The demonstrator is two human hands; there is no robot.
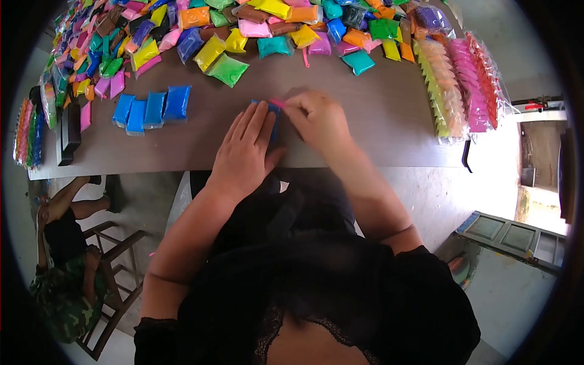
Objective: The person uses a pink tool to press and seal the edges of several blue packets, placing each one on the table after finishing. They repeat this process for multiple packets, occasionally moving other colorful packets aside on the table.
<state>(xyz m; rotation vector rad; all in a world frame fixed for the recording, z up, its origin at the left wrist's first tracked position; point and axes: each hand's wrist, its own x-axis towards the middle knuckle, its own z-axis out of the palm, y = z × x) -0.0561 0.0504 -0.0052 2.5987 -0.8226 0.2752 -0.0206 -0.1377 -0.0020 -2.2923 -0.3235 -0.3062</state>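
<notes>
My left hand (pixel 243 146) lies flat with its fingers stretched out over a blue packet (pixel 275 125), pressing it against the table. Most of that packet is hidden under the fingers. Just to the right, my right hand (pixel 317 118) is closed in a pinch on a small pink stick-like piece (pixel 277 103), whose tip reaches the packet's upper edge. To the left, a row of several blue packets (pixel 155 109) in clear wrapping lies side by side, slightly overlapping.
A big heap of colourful packets (pixel 228 70) covers the table's (pixel 389 128) far side. Strips of wrapped pieces (pixel 468 85) stand at the right end, more strips (pixel 30 134) at the left. A black stand (pixel 70 131) is at the left edge. A seated person (pixel 67 274) is nearby, lower left.
</notes>
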